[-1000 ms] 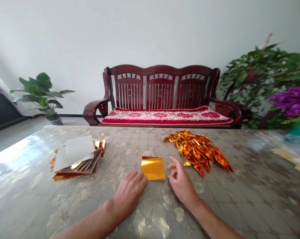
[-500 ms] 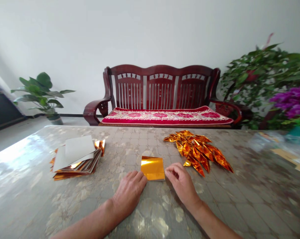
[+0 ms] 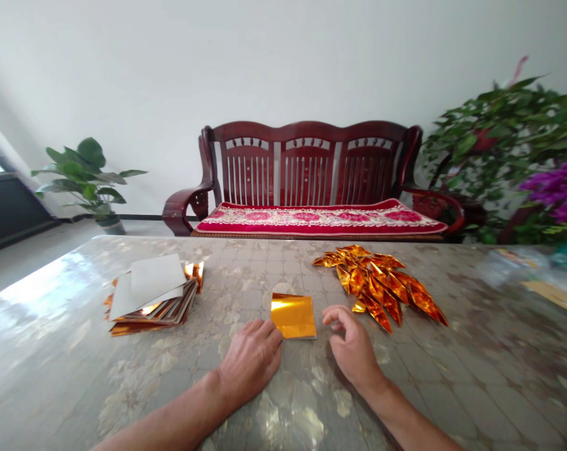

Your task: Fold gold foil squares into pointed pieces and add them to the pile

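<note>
Gold foil square (image 3: 292, 316) lies flat on the tabletop (image 3: 452, 382), its lower left corner touching the closed-up fingertips (image 3: 274, 332) of the left hand (image 3: 250, 363), which grip nothing. Just right of the square, the right hand (image 3: 353, 347) holds nothing, its fingers (image 3: 332, 315) loosely curled and narrow, near a heap of folded gold foil pieces (image 3: 379, 285). Well beyond the left fingers sits a stack of foil sheets (image 3: 146, 322) under white paper (image 3: 156, 279).

the left forearm (image 3: 170, 416) and right forearm (image 3: 405, 416) run off the bottom edge, purple flowers (image 3: 558, 191) are cut off at right, white sheets (image 3: 154, 282) hide the top of the foil stack (image 3: 145, 321), and the packets at the far end of the desk (image 3: 62, 369) are too blurred to tell (image 3: 509, 262).
</note>
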Motion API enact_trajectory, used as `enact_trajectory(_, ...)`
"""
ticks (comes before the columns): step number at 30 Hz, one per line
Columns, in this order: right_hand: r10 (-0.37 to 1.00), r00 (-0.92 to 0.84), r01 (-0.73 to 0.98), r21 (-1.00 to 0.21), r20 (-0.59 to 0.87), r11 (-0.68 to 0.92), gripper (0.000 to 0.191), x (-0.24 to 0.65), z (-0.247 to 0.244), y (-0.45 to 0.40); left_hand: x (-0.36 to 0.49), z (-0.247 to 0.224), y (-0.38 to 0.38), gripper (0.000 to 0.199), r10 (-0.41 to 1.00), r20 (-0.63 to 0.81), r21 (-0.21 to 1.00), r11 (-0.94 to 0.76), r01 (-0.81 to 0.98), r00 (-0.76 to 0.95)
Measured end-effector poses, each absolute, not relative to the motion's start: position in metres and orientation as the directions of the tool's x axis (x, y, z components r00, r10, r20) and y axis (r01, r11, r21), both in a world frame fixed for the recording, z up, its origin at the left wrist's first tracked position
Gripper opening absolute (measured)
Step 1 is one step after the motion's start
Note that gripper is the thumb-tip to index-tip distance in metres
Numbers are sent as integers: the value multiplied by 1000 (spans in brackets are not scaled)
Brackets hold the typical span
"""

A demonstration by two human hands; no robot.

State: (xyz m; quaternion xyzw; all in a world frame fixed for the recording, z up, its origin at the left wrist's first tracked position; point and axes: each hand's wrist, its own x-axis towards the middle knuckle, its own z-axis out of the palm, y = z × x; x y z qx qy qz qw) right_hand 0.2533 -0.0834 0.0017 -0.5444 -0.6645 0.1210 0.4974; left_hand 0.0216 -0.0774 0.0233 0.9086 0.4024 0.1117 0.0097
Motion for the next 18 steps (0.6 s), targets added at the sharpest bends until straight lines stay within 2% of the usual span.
enact_trajectory(5,796,-183,686,-506,577,523,50,244,14,-95,22,24,-76,18,722,199,113,-688,717,662)
enact_trajectory(8,787,-312,722,-405,533,561,46,238,18,-100,23,26,-75,18,705,188,72,-704,706,684)
enact_trajectory(13,827,-377,792,-318,417,521,32,234,15,-100,23,30,-75,15,690,165,26,-717,696,705)
enact_trajectory(18,839,-397,840,-221,372,496,24,234,13,-98,23,31,-76,15,690,173,14,-715,699,702)
